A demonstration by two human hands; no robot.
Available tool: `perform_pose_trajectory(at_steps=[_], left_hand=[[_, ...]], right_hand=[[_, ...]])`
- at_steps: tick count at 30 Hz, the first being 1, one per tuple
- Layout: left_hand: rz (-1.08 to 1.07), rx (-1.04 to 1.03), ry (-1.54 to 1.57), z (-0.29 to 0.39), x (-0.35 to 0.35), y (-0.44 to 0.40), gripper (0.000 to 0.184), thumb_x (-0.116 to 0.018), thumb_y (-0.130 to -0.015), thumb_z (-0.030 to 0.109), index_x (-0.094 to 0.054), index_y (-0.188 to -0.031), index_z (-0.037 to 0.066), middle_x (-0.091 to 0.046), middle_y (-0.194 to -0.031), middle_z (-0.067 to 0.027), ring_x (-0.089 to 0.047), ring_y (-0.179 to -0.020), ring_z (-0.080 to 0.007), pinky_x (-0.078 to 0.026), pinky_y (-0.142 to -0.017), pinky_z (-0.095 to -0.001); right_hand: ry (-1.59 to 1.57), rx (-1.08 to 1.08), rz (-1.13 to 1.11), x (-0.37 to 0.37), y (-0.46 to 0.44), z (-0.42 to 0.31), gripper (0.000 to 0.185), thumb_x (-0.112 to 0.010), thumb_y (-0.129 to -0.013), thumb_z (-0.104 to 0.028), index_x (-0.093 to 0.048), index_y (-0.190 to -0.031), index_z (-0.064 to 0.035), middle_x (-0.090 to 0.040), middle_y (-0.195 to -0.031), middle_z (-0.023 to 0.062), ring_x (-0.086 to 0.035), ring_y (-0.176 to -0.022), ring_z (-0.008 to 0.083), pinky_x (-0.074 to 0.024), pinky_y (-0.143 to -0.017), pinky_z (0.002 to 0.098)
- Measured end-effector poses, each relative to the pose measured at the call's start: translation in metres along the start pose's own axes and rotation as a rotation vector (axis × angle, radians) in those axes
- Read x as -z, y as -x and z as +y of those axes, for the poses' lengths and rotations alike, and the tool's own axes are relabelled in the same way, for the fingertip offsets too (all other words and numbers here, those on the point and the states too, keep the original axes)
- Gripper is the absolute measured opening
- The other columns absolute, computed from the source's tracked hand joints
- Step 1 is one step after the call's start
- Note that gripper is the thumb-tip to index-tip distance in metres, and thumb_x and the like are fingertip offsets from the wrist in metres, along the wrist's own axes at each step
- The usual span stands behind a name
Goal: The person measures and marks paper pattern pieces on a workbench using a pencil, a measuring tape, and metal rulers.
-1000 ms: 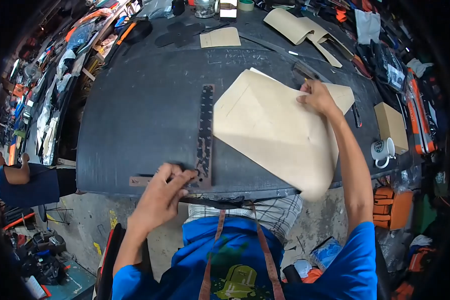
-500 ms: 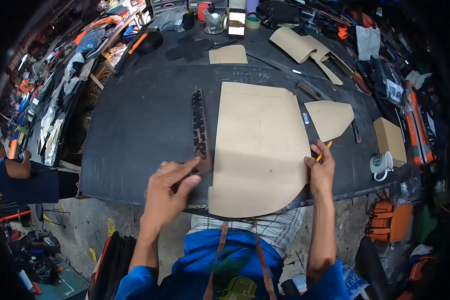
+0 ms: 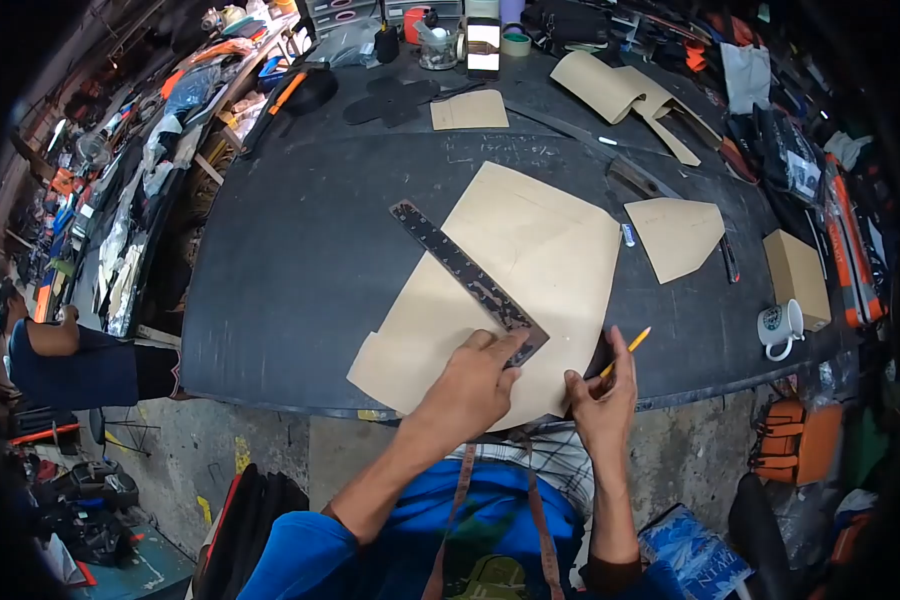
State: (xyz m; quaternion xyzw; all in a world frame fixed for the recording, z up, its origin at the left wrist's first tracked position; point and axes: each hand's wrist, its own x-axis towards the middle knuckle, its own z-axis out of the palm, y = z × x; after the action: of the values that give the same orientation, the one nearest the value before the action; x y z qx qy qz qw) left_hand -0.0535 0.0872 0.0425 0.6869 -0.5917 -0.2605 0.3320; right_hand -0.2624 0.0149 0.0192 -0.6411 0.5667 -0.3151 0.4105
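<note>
The large sheet of brown paper [image 3: 570, 250] lay askew at the near edge of the worktop [image 3: 270, 250], right of its middle, its lowest part reaching that edge in front of you. Across it, your dark, worn L-square [image 3: 460, 265] ran diagonally, the tip of its long arm past the sheet's left side and its corner near the sheet's lower right.

Your left hand [image 3: 480, 380] pressed on the square by its corner, fingertips laid on top and thumb apart, with no closed grip. Your right hand [image 3: 605, 400], at the sheet's lower right side, held a yellow pencil [image 3: 638, 340] among its fingers, point outward, thumb spread from them.

To the sheet's right lay a smaller cut piece of brown paper [image 3: 675, 238], a small blue-and-white item [image 3: 628, 235] between the two and a slim dark tool [image 3: 732, 260] just beside the piece's right side. A white mug [image 3: 776, 328] and a brown box [image 3: 798, 278] stood by the worktop's right edge.

Toward the far edge, a rectangular paper piece [image 3: 470, 110], a curled length of brown paper [image 3: 600, 88] and a glass jar [image 3: 438, 50] shared the surface. A tape measure [image 3: 463, 500] hung over your blue shirt, while another person [image 3: 75, 360] was beyond the left edge.
</note>
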Motion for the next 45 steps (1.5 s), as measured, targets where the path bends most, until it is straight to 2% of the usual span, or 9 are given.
perform_pose_trajectory(at_steps=[5,6,9,15,30,40,42,44,45], left_hand=[[0.105,-0.063,-0.039,0.008,0.015,-0.011,0.044,-0.073,-0.104,0.014,-0.075,-0.144,-0.003,-0.077,-0.141,-0.0200,-0.073,-0.119,-0.0389,-0.059,-0.107,-0.0448],[0.186,-0.047,-0.071,0.002,0.021,-0.012,0.042,-0.074,-0.103,0.014,-0.076,-0.142,-0.001,-0.077,-0.138,-0.0191,-0.073,-0.120,-0.0388,-0.059,-0.106,-0.0453],[0.327,0.013,-0.252,-0.042,0.054,-0.018,0.043,-0.078,-0.102,0.017,-0.077,-0.142,0.001,-0.072,-0.144,-0.0219,-0.069,-0.126,-0.0416,-0.058,-0.109,-0.0490],[0.343,0.068,-0.404,-0.079,0.057,-0.002,0.048,-0.079,-0.101,0.019,-0.075,-0.145,0.000,-0.066,-0.150,-0.0273,-0.066,-0.123,-0.0460,-0.056,-0.107,-0.0511],[0.321,0.072,-0.609,-0.043,0.017,0.029,0.048,-0.081,-0.100,0.022,-0.078,-0.143,0.000,-0.060,-0.147,-0.0299,-0.061,-0.113,-0.0425,-0.056,-0.093,-0.0473],[0.284,0.089,-0.562,-0.034,0.014,0.031,0.044,-0.081,-0.102,0.022,-0.079,-0.140,-0.002,-0.059,-0.130,-0.0248,-0.060,-0.105,-0.0393,-0.054,-0.088,-0.0457],[0.260,0.089,-0.519,-0.026,0.011,0.036,0.044,-0.081,-0.102,0.021,-0.079,-0.140,-0.002,-0.059,-0.129,-0.0243,-0.059,-0.104,-0.0387,-0.054,-0.087,-0.0453],[0.207,0.105,-0.447,-0.015,0.007,0.048,0.043,-0.082,-0.102,0.019,-0.079,-0.139,-0.001,-0.058,-0.127,-0.0232,-0.059,-0.102,-0.0375,-0.054,-0.086,-0.0443],[0.176,0.117,-0.408,-0.011,0.005,0.052,0.042,-0.082,-0.102,0.018,-0.079,-0.139,-0.001,-0.058,-0.126,-0.0226,-0.059,-0.102,-0.0370,-0.054,-0.085,-0.0439]], right_hand=[[-0.191,0.338,0.313,0.041,0.002,-0.029,0.054,-0.070,-0.108,0.001,-0.054,-0.160,0.0002,-0.073,-0.137,0.0212,-0.069,-0.079,0.0163,-0.0604,-0.077,0.0309],[-0.389,0.276,0.320,0.060,0.013,-0.042,0.032,-0.064,-0.118,-0.015,-0.060,-0.148,-0.0055,-0.076,-0.138,0.0184,-0.077,-0.090,0.0183,-0.0648,-0.094,0.0383],[-0.366,0.629,0.187,0.141,0.042,-0.042,0.032,-0.057,-0.122,-0.024,-0.058,-0.148,-0.0050,-0.076,-0.132,0.0180,-0.076,-0.098,0.0197,-0.0632,-0.096,0.0397],[-0.267,1.071,0.352,0.153,0.055,-0.073,0.032,-0.058,-0.120,-0.022,-0.059,-0.147,-0.0051,-0.074,-0.129,0.0164,-0.073,-0.098,0.0196,-0.0600,-0.095,0.0402],[-0.152,1.315,0.613,0.144,0.066,-0.097,0.032,-0.061,-0.114,-0.018,-0.063,-0.144,-0.0054,-0.070,-0.124,0.0123,-0.066,-0.097,0.0194,-0.0520,-0.092,0.0415],[-0.021,1.258,0.695,0.127,0.052,-0.098,0.033,-0.062,-0.110,-0.016,-0.066,-0.141,-0.0055,-0.068,-0.120,0.0095,-0.062,-0.097,0.0192,-0.0466,-0.090,0.0424],[0.090,0.928,0.646,0.101,0.042,-0.088,0.033,-0.063,-0.110,-0.015,-0.067,-0.141,-0.0056,-0.067,-0.119,0.0090,-0.061,-0.097,0.0191,-0.0455,-0.090,0.0425],[-0.107,0.450,0.179,0.060,0.005,-0.068,0.033,-0.092,-0.091,-0.016,-0.082,-0.121,-0.0064,-0.067,-0.092,0.0045,-0.045,-0.065,0.0115,-0.0407,-0.060,0.0298],[0.132,0.351,0.062,0.047,-0.007,-0.062,0.037,-0.093,-0.093,-0.021,-0.084,-0.124,-0.0034,-0.073,-0.108,0.0076,-0.057,-0.070,0.0162,-0.0493,-0.065,0.0328]])
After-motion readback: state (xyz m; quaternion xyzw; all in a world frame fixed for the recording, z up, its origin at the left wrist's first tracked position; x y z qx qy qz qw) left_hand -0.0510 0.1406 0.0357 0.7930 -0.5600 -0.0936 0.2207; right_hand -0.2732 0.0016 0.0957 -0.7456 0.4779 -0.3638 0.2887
